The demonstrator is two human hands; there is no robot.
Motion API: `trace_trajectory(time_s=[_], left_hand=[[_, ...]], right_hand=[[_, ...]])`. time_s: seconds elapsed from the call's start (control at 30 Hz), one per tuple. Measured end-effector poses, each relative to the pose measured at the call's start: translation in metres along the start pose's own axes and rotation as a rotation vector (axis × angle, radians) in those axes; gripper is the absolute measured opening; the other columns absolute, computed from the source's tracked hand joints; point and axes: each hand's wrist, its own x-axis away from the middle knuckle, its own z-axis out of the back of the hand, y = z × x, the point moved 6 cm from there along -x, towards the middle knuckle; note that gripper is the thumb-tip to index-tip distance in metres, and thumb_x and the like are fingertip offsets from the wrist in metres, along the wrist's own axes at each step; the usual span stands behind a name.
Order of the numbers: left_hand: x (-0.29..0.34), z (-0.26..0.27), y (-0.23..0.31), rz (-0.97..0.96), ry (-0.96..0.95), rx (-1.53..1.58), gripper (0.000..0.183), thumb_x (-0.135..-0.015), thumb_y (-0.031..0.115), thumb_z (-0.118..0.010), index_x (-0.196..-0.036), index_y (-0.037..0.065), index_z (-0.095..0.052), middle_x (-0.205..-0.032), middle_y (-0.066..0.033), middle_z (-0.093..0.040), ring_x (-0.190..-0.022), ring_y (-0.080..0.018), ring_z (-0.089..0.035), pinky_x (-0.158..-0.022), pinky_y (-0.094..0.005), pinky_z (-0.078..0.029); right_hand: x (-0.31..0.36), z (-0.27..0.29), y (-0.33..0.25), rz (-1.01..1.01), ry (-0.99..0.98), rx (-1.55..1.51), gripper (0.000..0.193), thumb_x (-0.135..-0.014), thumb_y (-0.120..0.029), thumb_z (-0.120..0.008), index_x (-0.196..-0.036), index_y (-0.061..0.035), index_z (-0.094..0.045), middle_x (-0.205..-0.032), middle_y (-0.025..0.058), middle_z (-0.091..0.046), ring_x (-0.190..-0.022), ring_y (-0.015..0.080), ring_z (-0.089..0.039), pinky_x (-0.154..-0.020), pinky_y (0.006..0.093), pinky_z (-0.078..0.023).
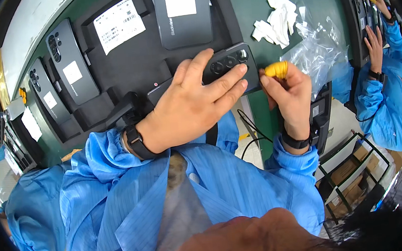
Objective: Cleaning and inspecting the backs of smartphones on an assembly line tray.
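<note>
A dark grey smartphone (pixel 249 59) lies back up and slanted over the near right edge of the black tray, its round camera lenses facing me. My left hand (pixel 191 100) is laid across its back, fingers pressing over it and gripping it there; the palm hides much of the phone. Close beside the phone's right end, my right hand (pixel 290 90) pinches thumb and index finger together. A yellow finger cot (pixel 277 70) covers its index finger. Whatever sits in that pinch is too small or hidden to name.
The black tray (pixel 123 67) holds more smartphones (pixel 184 28) and a white label sheet (pixel 118 24). Crumpled white tissues (pixel 282 21) and clear plastic bags (pixel 319 48) lie on the green table at right. A co-worker's hands (pixel 375 48) handle phones farther right. A black cable hangs below.
</note>
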Motion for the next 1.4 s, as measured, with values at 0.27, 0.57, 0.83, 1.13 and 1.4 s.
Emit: trace_trajectory(time_s=[0.27,0.57,0.83,1.13,1.4], left_hand=[[-0.004,0.002,0.002,-0.013,-0.018,0.03,0.051,-0.068,0.008,-0.07,-0.119,0.016,-0.07,-0.141,0.0009,-0.055,-0.117,-0.0447,-0.051,-0.092,-0.0517,-0.052],[0.0,0.004,-0.004,0.002,0.027,0.032,0.055,-0.068,0.01,-0.072,-0.122,0.016,-0.069,-0.143,0.0006,-0.053,-0.119,-0.0448,-0.05,-0.093,-0.0517,-0.05],[0.001,0.005,-0.002,-0.008,-0.012,0.044,0.052,-0.07,0.012,-0.073,-0.122,0.014,-0.068,-0.144,-0.0013,-0.052,-0.12,-0.0456,-0.049,-0.094,-0.0529,-0.05],[0.003,0.002,-0.002,0.001,0.013,0.077,0.052,-0.07,0.011,-0.073,-0.122,0.013,-0.068,-0.144,-0.0015,-0.052,-0.12,-0.0459,-0.049,-0.094,-0.0532,-0.049],[0.003,0.006,-0.001,0.017,-0.009,0.082,0.053,-0.071,0.012,-0.073,-0.124,0.014,-0.068,-0.144,-0.0018,-0.052,-0.121,-0.0462,-0.048,-0.094,-0.0535,-0.049]], right_hand=[[0.002,0.002,0.001,0.07,-0.009,0.008,0.006,-0.092,-0.003,-0.067,-0.093,0.0027,-0.064,-0.065,0.0005,-0.06,-0.051,0.005,-0.052,-0.046,0.021,-0.039],[-0.001,0.0,0.005,0.051,0.003,-0.014,0.008,-0.091,-0.003,-0.067,-0.095,0.0041,-0.064,-0.066,0.0013,-0.06,-0.052,0.006,-0.053,-0.046,0.0223,-0.04],[-0.009,-0.003,0.0,0.087,-0.023,0.006,0.004,-0.092,-0.003,-0.067,-0.092,0.0005,-0.064,-0.065,0.0002,-0.06,-0.051,0.0051,-0.052,-0.045,0.0212,-0.039],[-0.004,-0.008,0.001,0.136,0.017,0.001,0.005,-0.092,-0.001,-0.065,-0.096,0.003,-0.065,-0.067,0.0007,-0.061,-0.052,0.005,-0.053,-0.046,0.0214,-0.039],[-0.006,-0.009,-0.006,0.123,0.026,0.007,0.005,-0.092,-0.001,-0.067,-0.095,0.003,-0.065,-0.068,0.0005,-0.061,-0.052,0.0046,-0.052,-0.047,0.02,-0.039]])
